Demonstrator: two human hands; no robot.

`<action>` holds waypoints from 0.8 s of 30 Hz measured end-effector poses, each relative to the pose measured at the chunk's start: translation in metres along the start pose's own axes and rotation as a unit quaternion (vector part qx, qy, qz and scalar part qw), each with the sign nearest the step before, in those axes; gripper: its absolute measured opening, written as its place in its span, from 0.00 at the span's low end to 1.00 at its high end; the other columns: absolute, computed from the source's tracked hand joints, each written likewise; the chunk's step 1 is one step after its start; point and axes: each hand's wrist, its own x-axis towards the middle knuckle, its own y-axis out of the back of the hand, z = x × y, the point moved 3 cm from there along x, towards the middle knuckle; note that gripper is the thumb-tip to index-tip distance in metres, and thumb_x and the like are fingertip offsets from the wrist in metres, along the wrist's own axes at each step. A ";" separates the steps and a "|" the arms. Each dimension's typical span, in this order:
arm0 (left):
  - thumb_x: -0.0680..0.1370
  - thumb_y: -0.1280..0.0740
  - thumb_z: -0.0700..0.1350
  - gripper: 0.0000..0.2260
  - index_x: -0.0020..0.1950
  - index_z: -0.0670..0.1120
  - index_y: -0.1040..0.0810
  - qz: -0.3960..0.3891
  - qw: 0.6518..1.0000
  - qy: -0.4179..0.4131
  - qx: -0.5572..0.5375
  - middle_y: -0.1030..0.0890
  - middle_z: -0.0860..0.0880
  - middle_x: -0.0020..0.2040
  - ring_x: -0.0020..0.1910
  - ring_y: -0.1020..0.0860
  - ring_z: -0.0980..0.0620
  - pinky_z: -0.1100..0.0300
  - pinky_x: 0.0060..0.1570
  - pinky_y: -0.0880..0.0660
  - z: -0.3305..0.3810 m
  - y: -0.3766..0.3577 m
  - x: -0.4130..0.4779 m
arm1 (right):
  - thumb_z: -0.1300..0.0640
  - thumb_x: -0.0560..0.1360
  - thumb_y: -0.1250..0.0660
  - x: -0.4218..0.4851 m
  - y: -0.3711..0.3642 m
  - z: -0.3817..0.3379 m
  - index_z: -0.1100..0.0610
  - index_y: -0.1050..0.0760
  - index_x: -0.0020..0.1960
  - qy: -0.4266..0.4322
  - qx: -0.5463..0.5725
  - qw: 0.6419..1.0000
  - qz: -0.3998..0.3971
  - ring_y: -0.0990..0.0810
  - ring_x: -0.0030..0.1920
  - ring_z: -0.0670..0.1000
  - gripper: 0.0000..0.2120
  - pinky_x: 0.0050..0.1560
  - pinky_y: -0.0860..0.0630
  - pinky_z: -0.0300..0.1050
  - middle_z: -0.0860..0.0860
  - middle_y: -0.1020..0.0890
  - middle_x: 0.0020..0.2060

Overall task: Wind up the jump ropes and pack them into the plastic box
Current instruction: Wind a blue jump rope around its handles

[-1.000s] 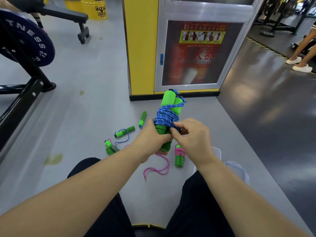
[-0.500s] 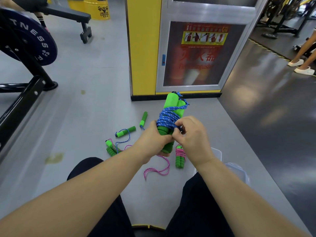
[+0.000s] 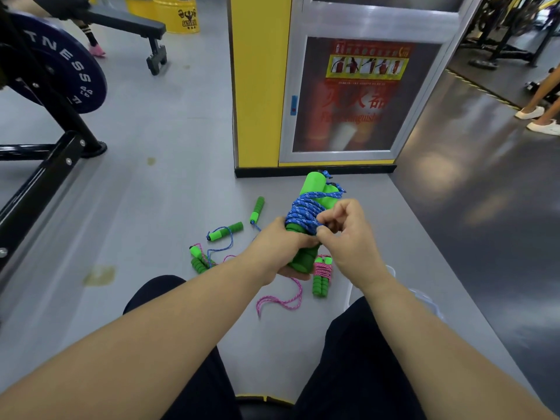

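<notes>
My left hand (image 3: 280,248) grips two green foam handles (image 3: 315,189) held upright together, with blue rope (image 3: 303,212) wound around them. My right hand (image 3: 348,237) pinches the blue rope at the lower edge of the winding. On the floor beyond lie a loose blue jump rope (image 3: 225,233) with green handles, a small wound pink rope bundle (image 3: 321,275), and a loose pink rope (image 3: 280,301). The clear plastic box (image 3: 424,301) sits on the floor at the right, mostly hidden behind my right forearm.
A yellow pillar with a fire-extinguisher cabinet (image 3: 345,95) stands just ahead. A black weight rack with a plate (image 3: 57,71) is at the left. A bench (image 3: 127,25) is far left. Another person's feet (image 3: 539,119) are at the right edge.
My right hand shifted slightly up and right along the winding, fingers now pinching the blue rope. The bundle stays upright in my left hand.
</notes>
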 end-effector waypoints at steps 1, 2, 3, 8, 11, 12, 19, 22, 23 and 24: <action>0.74 0.30 0.40 0.14 0.57 0.46 0.29 -0.003 1.000 0.002 0.000 0.19 0.38 0.50 0.41 0.18 0.39 0.41 0.43 0.20 0.000 0.000 0.000 | 0.71 0.70 0.36 0.002 0.001 0.001 0.51 0.36 0.41 -0.020 0.006 1.000 -0.016 0.26 0.41 0.48 0.16 0.45 0.24 0.45 0.48 0.23 0.38; 0.74 0.30 0.39 0.12 0.54 0.47 0.29 -0.007 1.000 0.002 0.001 0.19 0.38 0.50 0.41 0.19 0.39 0.41 0.43 0.20 0.000 0.000 0.000 | 0.71 0.70 0.36 0.004 0.003 0.001 0.52 0.35 0.41 -0.039 0.016 0.999 -0.030 0.26 0.42 0.49 0.15 0.47 0.23 0.47 0.49 0.23 0.39; 0.74 0.30 0.39 0.11 0.53 0.47 0.29 -0.012 1.000 0.001 0.002 0.19 0.38 0.50 0.41 0.19 0.39 0.41 0.43 0.20 0.000 0.000 0.001 | 0.71 0.71 0.37 0.006 0.004 0.001 0.53 0.35 0.42 -0.053 0.027 0.997 -0.043 0.25 0.43 0.50 0.14 0.48 0.23 0.48 0.49 0.23 0.39; 0.74 0.30 0.40 0.19 0.62 0.44 0.31 -0.046 0.999 0.013 0.007 0.20 0.38 0.52 0.41 0.18 0.40 0.45 0.38 0.19 -0.006 0.000 0.002 | 0.73 0.72 0.41 0.007 0.005 0.001 0.54 0.34 0.43 -0.085 0.041 0.990 -0.101 0.27 0.42 0.47 0.14 0.45 0.26 0.41 0.49 0.25 0.37; 0.74 0.31 0.39 0.19 0.64 0.41 0.31 -0.064 0.998 0.014 -0.001 0.20 0.39 0.50 0.39 0.18 0.42 0.48 0.35 0.19 -0.006 0.003 0.002 | 0.72 0.71 0.40 0.004 0.005 -0.002 0.47 0.28 0.45 -0.035 -0.027 0.988 -0.148 0.28 0.42 0.45 0.19 0.46 0.26 0.40 0.47 0.26 0.40; 0.75 0.31 0.38 0.19 0.64 0.40 0.31 -0.070 0.997 0.015 -0.001 0.20 0.39 0.48 0.38 0.19 0.42 0.48 0.34 0.19 -0.006 0.004 0.002 | 0.71 0.72 0.40 0.003 0.005 -0.003 0.43 0.26 0.46 -0.007 -0.074 0.983 -0.167 0.28 0.43 0.43 0.21 0.48 0.27 0.38 0.45 0.26 0.41; 0.76 0.34 0.36 0.12 0.59 0.40 0.29 -0.078 0.997 0.021 0.010 0.20 0.42 0.41 0.37 0.19 0.43 0.49 0.36 0.19 -0.004 0.012 -0.001 | 0.64 0.75 0.36 0.007 0.002 -0.005 0.55 0.21 0.55 0.145 -0.283 0.920 -0.230 0.30 0.48 0.45 0.11 0.50 0.35 0.27 0.46 0.25 0.45; 0.76 0.34 0.35 0.11 0.58 0.41 0.29 -0.068 0.997 0.028 0.008 0.21 0.41 0.42 0.36 0.20 0.42 0.49 0.35 0.19 -0.004 0.014 0.001 | 0.64 0.75 0.36 0.012 0.000 -0.006 0.59 0.22 0.52 0.164 -0.316 0.908 -0.220 0.32 0.47 0.44 0.07 0.49 0.37 0.25 0.46 0.28 0.45; 0.76 0.34 0.35 0.12 0.58 0.40 0.29 -0.065 0.997 0.031 0.007 0.21 0.41 0.42 0.36 0.20 0.42 0.49 0.35 0.19 -0.004 0.014 0.001 | 0.64 0.75 0.36 0.013 -0.002 -0.007 0.59 0.23 0.51 0.173 -0.326 0.903 -0.220 0.32 0.46 0.44 0.06 0.49 0.37 0.27 0.46 0.28 0.44; 0.76 0.34 0.35 0.11 0.58 0.40 0.29 -0.062 0.997 0.034 0.008 0.21 0.40 0.42 0.36 0.20 0.42 0.49 0.34 0.19 -0.005 0.015 0.002 | 0.64 0.75 0.36 0.013 -0.004 -0.007 0.60 0.23 0.49 0.187 -0.336 0.896 -0.220 0.32 0.46 0.45 0.05 0.49 0.36 0.30 0.47 0.28 0.43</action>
